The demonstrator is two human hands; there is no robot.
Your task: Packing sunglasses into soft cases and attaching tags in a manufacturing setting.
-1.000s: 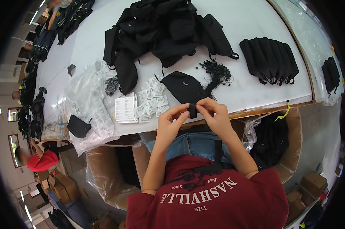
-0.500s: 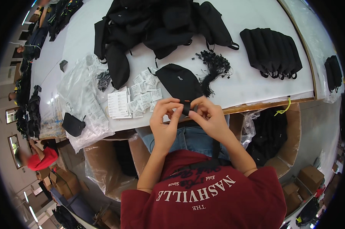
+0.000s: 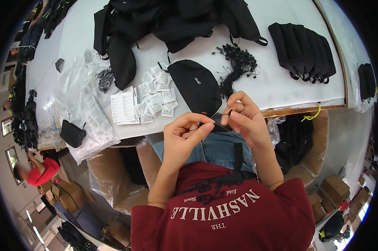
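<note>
A black zip pouch (image 3: 196,83) with a small pale logo lies at the table's near edge, its short strap loop (image 3: 217,119) toward me. My left hand (image 3: 188,133) is closed in a pinch beside the loop, thumb against forefinger. My right hand (image 3: 246,120) pinches a thin black cord (image 3: 227,113) just right of the loop. The cord seems to run across to my left fingertips, where it is partly hidden. Beyond my right hand lies a tangled bunch of black cords (image 3: 238,67) with small black ends.
White printed labels (image 3: 155,100) and a paper stack (image 3: 123,108) lie left of the pouch. Clear plastic bags (image 3: 78,92) and a small black pouch (image 3: 73,134) are farther left. Black bags (image 3: 168,21) heap behind; stacked pouches (image 3: 302,50) sit right. Open cartons (image 3: 318,142) stand below the edge.
Both hands were together at the pouch's strap loop. My right hand has moved right and up, drawing away from the left, and a thin cord now shows between them.
</note>
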